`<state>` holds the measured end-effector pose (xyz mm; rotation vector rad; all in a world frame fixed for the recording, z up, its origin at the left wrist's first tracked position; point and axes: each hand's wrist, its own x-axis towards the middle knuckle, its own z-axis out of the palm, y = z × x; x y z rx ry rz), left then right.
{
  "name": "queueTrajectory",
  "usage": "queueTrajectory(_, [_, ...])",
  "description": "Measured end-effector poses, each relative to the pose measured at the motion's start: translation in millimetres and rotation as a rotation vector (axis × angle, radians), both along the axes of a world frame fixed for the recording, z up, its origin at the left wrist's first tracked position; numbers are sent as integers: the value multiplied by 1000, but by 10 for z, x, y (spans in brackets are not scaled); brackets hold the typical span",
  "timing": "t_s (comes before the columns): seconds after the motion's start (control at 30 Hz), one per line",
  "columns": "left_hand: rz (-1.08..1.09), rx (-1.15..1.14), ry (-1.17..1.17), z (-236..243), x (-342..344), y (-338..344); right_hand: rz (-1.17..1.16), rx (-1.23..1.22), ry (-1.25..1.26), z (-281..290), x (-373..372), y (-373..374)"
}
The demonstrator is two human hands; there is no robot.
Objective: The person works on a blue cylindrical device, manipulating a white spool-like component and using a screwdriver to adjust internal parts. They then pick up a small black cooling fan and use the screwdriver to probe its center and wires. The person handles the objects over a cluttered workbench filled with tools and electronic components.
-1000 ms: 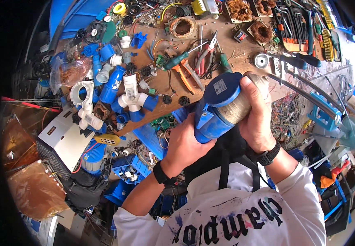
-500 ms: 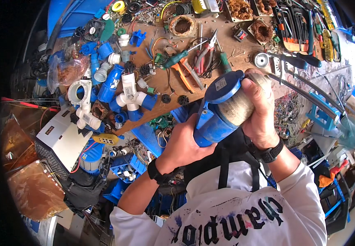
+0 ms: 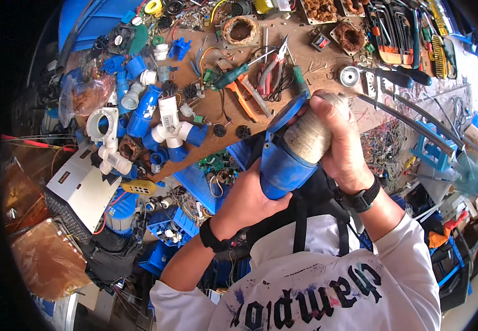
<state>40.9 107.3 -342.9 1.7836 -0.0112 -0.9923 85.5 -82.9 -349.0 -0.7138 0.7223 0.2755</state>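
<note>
My left hand (image 3: pixel 250 190) is wrapped round the lower end of a blue industrial connector socket (image 3: pixel 286 170), thumb across its base. The socket is tilted, its upper end leaning to the right. A round blue hinged lid (image 3: pixel 287 114) stands open on its left side, seen nearly edge-on. Out of the socket's mouth rises a dirty off-white ribbed cylinder (image 3: pixel 307 136). Closed round the upper part of that cylinder is my right hand (image 3: pixel 343 154), thumb on the near side. Its other fingers are mostly hidden behind it.
Pliers (image 3: pixel 274 66), screwdrivers and orange-handled cutters (image 3: pixel 241 96) lie on the wooden bench (image 3: pixel 214 151). White and blue connectors (image 3: pixel 170 129) crowd the left, beside a beige box (image 3: pixel 84 182). Rusty motor windings (image 3: pixel 349 37) sit at the back. Tangled wires (image 3: pixel 385 154) lie to the right.
The blue lid has turned from facing up to nearly edge-on, baring more of the off-white cylinder. Both hands keep their hold, and the right has shifted slightly left with the cylinder.
</note>
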Motion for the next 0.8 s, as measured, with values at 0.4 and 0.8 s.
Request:
queueTrajectory(0.4, [40, 172, -120, -94, -241, -64, 70, -281, 12, -26, -23, 118])
queueTrajectory(0.8, [68, 110, -31, -209, -353, 133, 206, -32, 167, -316, -64, 50])
